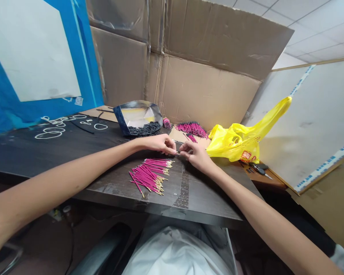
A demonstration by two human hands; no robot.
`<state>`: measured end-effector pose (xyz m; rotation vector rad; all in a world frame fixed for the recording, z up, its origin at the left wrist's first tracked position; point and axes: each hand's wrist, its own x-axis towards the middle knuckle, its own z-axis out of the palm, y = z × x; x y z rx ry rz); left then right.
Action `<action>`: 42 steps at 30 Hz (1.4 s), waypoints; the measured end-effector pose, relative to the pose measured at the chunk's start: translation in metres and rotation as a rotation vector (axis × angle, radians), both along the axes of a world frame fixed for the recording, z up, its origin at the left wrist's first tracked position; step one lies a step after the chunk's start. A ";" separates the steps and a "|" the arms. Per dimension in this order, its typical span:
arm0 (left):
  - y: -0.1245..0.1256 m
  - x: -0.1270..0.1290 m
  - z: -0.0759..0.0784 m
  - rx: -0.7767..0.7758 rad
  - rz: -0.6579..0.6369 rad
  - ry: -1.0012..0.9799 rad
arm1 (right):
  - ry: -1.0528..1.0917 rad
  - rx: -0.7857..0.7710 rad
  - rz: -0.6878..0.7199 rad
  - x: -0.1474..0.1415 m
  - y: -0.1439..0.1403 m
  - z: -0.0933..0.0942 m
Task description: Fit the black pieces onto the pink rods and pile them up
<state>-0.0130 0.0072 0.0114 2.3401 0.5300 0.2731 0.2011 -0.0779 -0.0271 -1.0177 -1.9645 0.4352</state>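
My left hand is closed in a pinch on a thin rod, of which only a short light tip shows past the fingers. Facing it, my right hand has thumb and forefinger pressed together at that tip; whatever they pinch is too small to make out. Just below the hands, many slim magenta rods with gold ends lie in a loose row on the dark table, gold ends mostly to the right.
Behind the left hand stands an open bag of small black pieces. Magenta rods with black ends are heaped on cardboard beyond the hands. A yellow plastic bag, keys and white rubber bands lie around. A cardboard wall rises behind.
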 end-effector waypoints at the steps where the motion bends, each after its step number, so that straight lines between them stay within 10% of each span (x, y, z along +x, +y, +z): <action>1: 0.000 0.001 -0.001 0.006 0.003 -0.009 | 0.001 0.005 -0.005 0.000 0.000 0.000; 17: -0.010 0.012 -0.010 0.194 0.145 -0.186 | -0.027 0.161 -0.067 -0.001 0.000 -0.001; 30: -0.009 0.007 0.018 0.333 0.482 -0.400 | -0.327 0.134 -0.080 -0.008 0.001 -0.006; 42: -0.014 0.015 0.004 0.407 0.389 -0.258 | -0.524 0.188 -0.242 -0.014 0.005 -0.010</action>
